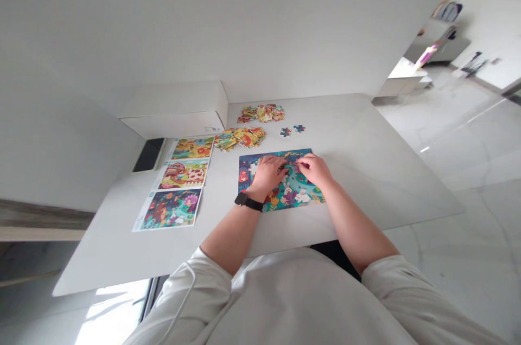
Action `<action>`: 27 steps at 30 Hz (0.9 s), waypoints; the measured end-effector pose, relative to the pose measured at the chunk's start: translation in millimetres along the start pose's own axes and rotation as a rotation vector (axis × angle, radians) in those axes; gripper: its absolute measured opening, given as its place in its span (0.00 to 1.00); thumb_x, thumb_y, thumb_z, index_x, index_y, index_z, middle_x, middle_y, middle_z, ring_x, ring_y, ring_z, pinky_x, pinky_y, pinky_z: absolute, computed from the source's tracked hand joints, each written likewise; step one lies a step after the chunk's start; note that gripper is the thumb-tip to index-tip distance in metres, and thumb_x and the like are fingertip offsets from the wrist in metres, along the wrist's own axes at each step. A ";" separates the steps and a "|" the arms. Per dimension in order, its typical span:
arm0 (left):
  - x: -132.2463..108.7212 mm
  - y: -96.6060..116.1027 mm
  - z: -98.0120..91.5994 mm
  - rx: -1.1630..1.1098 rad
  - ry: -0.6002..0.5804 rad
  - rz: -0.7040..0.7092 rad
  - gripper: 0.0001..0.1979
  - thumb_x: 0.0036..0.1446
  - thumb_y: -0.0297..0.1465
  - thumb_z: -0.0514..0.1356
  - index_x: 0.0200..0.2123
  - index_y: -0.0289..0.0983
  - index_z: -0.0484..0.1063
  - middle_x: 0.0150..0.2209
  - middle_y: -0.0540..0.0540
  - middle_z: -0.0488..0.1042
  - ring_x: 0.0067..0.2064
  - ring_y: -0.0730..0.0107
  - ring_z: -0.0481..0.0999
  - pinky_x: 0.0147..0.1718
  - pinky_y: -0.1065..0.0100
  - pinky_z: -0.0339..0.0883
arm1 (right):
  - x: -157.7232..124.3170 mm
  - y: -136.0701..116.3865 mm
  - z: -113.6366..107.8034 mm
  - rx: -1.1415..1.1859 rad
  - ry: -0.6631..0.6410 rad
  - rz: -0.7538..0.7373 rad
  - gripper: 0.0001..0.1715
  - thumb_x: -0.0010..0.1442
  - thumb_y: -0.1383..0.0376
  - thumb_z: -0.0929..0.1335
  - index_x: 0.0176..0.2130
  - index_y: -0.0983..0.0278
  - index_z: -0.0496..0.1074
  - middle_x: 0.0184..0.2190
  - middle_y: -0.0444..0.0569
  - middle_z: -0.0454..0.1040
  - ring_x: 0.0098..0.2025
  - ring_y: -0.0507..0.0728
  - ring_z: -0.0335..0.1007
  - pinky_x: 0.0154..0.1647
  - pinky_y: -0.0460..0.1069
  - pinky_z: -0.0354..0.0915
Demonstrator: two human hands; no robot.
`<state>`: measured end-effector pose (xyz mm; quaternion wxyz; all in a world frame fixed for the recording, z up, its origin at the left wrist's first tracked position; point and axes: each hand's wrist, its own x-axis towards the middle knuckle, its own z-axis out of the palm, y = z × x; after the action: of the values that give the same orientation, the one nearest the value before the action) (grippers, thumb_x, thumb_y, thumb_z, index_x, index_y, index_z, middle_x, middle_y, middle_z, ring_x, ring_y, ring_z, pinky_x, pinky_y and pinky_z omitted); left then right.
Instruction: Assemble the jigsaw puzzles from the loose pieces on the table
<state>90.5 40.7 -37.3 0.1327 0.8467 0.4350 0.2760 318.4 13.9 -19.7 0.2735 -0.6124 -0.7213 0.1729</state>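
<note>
A mostly assembled jigsaw puzzle (295, 199) with white rabbits and a dark blue top edge lies flat on the table. Pale gaps show in its upper left part, beside my left hand (267, 172). That hand rests over the puzzle with its fingers stretched to the right, and it wears a black watch at the wrist. On the upper right part of the puzzle, my right hand (316, 170) has its fingertips pinched together on a puzzle piece, mostly covered by the fingers. Two loose dark blue pieces (299, 128) lie beyond the puzzle.
Two piles of loose pieces, a yellow-orange pile (241, 138) and a mixed pile (266, 113), lie farther back. At left is a reference sheet (175, 208) with three pictures, beside a dark phone (149, 154). A white box (173, 122) stands behind them against the wall.
</note>
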 end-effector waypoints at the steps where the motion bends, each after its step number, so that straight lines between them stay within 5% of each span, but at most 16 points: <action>1: -0.1 -0.1 0.3 -0.002 0.002 0.001 0.12 0.64 0.31 0.68 0.51 0.42 0.83 0.55 0.42 0.84 0.60 0.52 0.79 0.64 0.48 0.69 | 0.0 0.5 0.7 -0.003 -0.003 -0.002 0.13 0.68 0.66 0.70 0.45 0.57 0.87 0.45 0.50 0.82 0.40 0.56 0.78 0.49 0.51 0.72; 27: -2.8 2.6 -6.1 -0.020 -0.061 0.073 0.13 0.64 0.28 0.63 0.47 0.44 0.87 0.56 0.44 0.84 0.59 0.53 0.80 0.65 0.46 0.70 | -2.8 2.3 2.0 -0.104 -0.087 -0.044 0.13 0.68 0.65 0.72 0.47 0.56 0.88 0.49 0.52 0.81 0.48 0.60 0.79 0.51 0.52 0.73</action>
<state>87.4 36.8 -32.1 0.1443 0.8686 0.3970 0.2592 319.3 11.7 -23.2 0.2133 -0.6017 -0.7538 0.1557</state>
